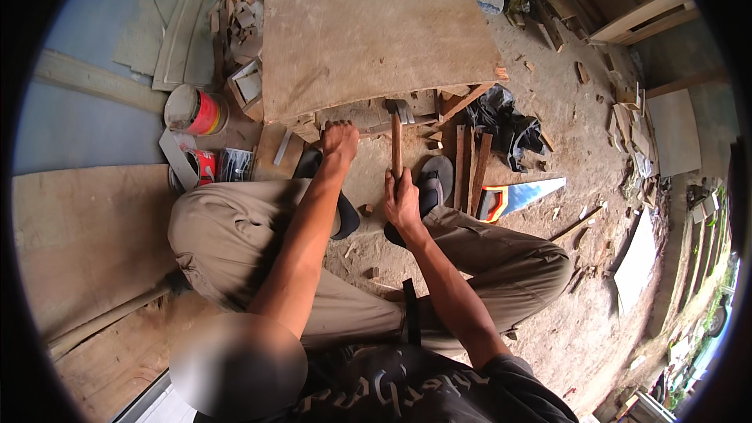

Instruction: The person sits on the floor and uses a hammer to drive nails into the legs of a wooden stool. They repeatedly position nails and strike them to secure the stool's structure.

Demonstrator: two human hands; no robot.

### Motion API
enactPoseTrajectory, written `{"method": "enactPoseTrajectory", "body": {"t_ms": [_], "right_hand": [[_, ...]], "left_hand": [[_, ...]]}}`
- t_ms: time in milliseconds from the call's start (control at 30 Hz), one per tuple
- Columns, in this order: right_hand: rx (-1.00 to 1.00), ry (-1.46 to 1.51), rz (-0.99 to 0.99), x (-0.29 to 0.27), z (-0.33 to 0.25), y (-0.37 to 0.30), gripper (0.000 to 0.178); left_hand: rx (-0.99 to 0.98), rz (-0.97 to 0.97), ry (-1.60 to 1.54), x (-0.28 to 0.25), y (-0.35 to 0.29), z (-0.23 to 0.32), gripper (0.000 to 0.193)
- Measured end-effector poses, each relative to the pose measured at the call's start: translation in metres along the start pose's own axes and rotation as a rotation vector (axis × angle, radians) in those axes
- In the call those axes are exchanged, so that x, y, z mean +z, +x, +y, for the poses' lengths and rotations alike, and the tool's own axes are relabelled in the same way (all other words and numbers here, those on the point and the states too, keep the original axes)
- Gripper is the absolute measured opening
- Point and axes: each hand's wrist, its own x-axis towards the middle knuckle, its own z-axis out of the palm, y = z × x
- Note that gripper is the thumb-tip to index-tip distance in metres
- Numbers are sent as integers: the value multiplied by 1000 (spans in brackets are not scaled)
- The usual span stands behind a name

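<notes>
In front of me stands a low piece with a plywood top [376,23] and wooden framing under its near edge. My right hand [403,200] is wrapped round the wooden handle of a hammer [396,145]. The hammer's metal head is up by the near framing strip. My left hand [340,141] is closed in a fist at the left part of that same framing, just below the plywood edge. What its fingers hold, if anything, is hidden.
A handsaw [529,194] with an orange handle lies right of my foot, beside wood strips [470,168] and a black plastic bag [509,127]. To the left stand a red-and-yellow can [196,112] and a heap of offcuts [245,19]. Scraps litter the dirt floor [533,251].
</notes>
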Motion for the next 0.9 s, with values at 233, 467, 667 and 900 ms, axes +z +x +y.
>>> {"method": "enactPoseTrajectory", "body": {"t_ms": [233,467,667,900], "right_hand": [[183,-81,-113,4,-6,-3,28],[66,-133,-74,7,6,2,28],[102,-74,28,-3,10,10,26],[129,-132,-79,2,-2,5,28]], "left_hand": [[-6,-75,8,-6,2,0,31],[15,-84,1,-3,1,1,16],[37,-41,68,-4,1,0,29],[17,-92,-13,-11,2,0,28]]}}
